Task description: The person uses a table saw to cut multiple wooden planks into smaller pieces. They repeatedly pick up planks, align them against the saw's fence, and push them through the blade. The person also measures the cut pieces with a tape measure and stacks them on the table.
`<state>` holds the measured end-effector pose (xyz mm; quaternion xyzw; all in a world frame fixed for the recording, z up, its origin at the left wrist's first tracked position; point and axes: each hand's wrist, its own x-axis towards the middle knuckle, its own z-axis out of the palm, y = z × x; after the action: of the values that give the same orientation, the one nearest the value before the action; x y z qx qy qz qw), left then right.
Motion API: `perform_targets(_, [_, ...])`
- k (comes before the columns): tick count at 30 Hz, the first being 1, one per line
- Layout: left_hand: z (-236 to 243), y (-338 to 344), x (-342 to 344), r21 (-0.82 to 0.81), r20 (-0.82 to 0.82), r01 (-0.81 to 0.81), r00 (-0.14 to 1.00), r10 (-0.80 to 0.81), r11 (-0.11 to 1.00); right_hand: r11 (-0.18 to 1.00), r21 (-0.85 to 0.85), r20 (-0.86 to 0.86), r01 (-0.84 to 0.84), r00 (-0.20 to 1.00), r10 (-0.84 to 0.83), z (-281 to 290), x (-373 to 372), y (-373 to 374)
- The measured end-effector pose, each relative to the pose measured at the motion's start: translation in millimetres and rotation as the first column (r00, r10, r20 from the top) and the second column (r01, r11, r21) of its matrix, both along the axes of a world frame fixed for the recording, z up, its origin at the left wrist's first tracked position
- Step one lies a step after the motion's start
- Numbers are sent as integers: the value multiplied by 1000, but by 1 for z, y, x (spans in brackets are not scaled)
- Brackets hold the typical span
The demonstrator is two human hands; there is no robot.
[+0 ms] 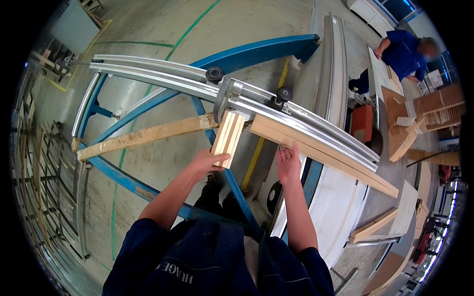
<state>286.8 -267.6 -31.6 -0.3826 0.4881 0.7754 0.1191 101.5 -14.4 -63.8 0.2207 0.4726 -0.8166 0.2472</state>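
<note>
At the far left of the long silver rail [187, 81], well apart from it, stands a rack [44, 187] filled with thin strips. On the rail's near side, under its left half, spreads a blue frame [123, 180], and across this a worn wooden beam [153, 134] slants up toward the rail's middle. Just on the near side of that middle, the left hand [201, 163] pinches the lower end of a short striped wood stack [229, 138], thumb lying over it; the stack's upper end sits right beside a metal bracket [226, 96] mounted on the rail. Black knobs [215, 74] stand on the rail, one either side of this bracket. Along the near edge of the rail's right half lies a long wooden strip [321, 153]. The right hand [289, 165] is at the strip's near side, index fingertip against it and the other fingers loosely bent; whether they grip it, I cannot tell. A pale table surface [335, 197] extends on the near side of the rail's right end. Beyond that end are a red casing [362, 123] and, farther right, a co-worker [405, 52] in dark blue, one hand at a pale board [377, 76].
</note>
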Motion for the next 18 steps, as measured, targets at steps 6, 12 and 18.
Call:
perform_targets(6, [-6, -9, -19, 49, 7, -10, 1000, 10, 999, 855, -339, 76, 393, 917, -391, -21, -28, -21])
perform_targets(12, [-1, -26, -17, 21, 38, 29, 999, -30, 999, 909, -224, 13, 351, 934, -357, -16, -17, -39])
perform_targets(18, [0, -29, -20, 48, 11, 68, 998, -69, 996, 953, -144, 4, 268, 963, -270, -7, -10, -46])
